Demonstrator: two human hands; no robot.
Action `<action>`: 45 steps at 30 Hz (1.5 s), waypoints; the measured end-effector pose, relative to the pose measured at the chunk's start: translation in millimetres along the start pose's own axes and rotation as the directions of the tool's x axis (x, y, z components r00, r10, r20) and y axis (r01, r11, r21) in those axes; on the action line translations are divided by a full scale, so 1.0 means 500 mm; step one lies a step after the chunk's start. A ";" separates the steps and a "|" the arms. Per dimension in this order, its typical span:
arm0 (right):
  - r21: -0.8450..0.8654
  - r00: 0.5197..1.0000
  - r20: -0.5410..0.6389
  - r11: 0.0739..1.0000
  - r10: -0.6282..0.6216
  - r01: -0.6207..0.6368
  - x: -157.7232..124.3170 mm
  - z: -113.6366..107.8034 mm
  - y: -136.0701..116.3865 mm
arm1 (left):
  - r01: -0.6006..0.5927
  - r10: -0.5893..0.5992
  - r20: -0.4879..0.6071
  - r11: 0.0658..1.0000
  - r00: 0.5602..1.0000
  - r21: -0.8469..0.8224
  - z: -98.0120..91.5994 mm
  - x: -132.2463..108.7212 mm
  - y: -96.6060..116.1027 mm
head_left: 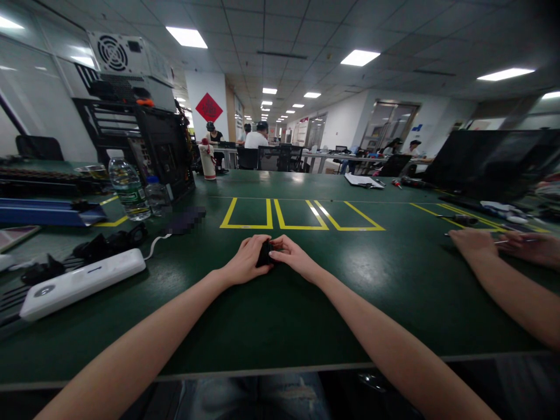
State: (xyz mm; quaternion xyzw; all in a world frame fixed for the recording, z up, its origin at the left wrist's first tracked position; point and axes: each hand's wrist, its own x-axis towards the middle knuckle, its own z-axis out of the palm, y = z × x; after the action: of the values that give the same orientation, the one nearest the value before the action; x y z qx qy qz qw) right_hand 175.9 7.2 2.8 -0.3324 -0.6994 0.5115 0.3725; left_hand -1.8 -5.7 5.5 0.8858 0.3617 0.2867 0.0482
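The left hand (245, 261) and right hand (294, 255) pinch a small, partly hidden black object (264, 254) between them — in front of three yellow tape outlines (303, 228) on the green surface (289, 321).

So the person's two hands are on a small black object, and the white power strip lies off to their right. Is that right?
Not quite: the white power strip lies to the person's left, as the head view shows. The left hand and right hand are indeed both on the small black object.
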 end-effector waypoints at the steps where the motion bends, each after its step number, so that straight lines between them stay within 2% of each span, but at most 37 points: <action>1: 0.004 1.000 0.006 1.000 -0.012 0.012 0.000 0.000 -0.001 | -0.001 0.001 -0.002 1.000 1.000 0.001 0.001 0.000 -0.001; 5: 0.036 0.999 0.005 0.998 -0.053 0.053 0.001 0.002 -0.002 | 0.001 -0.001 -0.017 1.000 1.000 0.002 0.005 0.000 -0.003; 17: 0.022 1.000 -0.029 1.000 0.007 -0.007 0.000 0.004 0.001 | -0.002 0.001 -0.014 1.000 1.000 -0.011 0.001 0.000 0.000; 20: 0.008 1.000 -0.017 1.000 0.019 -0.019 0.000 0.003 0.002 | -0.002 0.002 -0.018 1.000 1.000 -0.017 0.002 0.000 0.000; 26: 0.057 0.998 0.047 0.997 -0.046 0.044 -0.004 0.002 -0.006 | 0.000 0.000 -0.011 1.000 1.000 -0.013 0.002 -0.001 -0.001; 37: 0.039 0.999 -0.007 0.998 -0.044 0.044 0.004 0.002 0.006 | -0.006 0.006 -0.015 1.000 1.000 0.002 0.003 0.001 0.000; 41: 0.041 1.000 0.002 0.999 -0.003 0.003 0.005 -0.001 0.011 | -0.008 0.008 -0.009 1.000 1.000 0.003 0.003 0.001 -0.002; 45: 0.071 0.999 0.038 0.997 -0.031 0.028 0.005 -0.003 0.009 | -0.010 0.010 -0.010 1.000 1.000 -0.002 0.004 0.000 -0.004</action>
State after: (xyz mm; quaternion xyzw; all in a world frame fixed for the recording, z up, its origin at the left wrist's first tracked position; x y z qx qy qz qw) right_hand 176.3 11.0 -1.0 -0.2985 -0.6928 0.5369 0.3776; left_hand -1.9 -4.2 3.3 0.8861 0.3571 0.2919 0.0460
